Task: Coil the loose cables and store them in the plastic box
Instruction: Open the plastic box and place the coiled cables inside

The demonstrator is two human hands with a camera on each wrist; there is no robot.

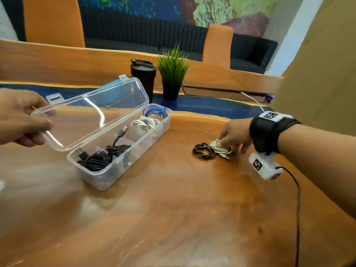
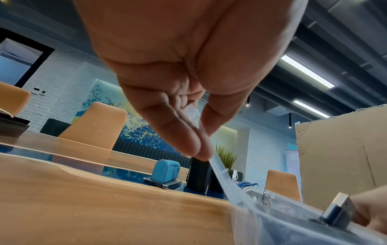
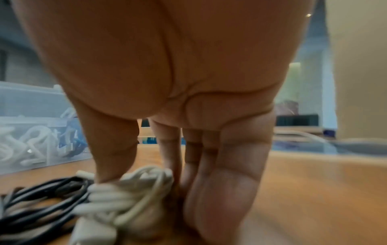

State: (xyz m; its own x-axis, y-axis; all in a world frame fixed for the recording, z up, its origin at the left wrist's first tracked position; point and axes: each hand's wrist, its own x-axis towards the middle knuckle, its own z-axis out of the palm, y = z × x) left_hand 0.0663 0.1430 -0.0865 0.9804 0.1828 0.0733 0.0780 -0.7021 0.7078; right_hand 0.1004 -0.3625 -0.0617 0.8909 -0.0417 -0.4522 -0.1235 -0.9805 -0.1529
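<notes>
A clear plastic box (image 1: 102, 182) stands left of centre on the wooden table, its lid (image 1: 90, 114) tilted up. My left hand (image 1: 28, 120) pinches the lid's near edge (image 2: 211, 159) between thumb and fingers. Inside lie a black cable coil (image 1: 100, 157), a white coil (image 1: 143, 125) and a blue one (image 1: 156, 112). On the table to the right, a small white coiled cable (image 1: 221, 148) lies against a black coiled cable (image 1: 204, 151). My right hand (image 1: 233, 137) reaches down and pinches the white coil (image 3: 130, 190) between thumb and fingers; the black coil (image 3: 37, 207) sits beside it.
A black tumbler (image 1: 143, 74) and a potted green plant (image 1: 172, 74) stand behind the box. A large cardboard box (image 1: 317, 64) rises at the right. A thin white wire (image 1: 252, 100) runs near it. A blue pouch on a grey device (image 2: 164, 174) sits further back.
</notes>
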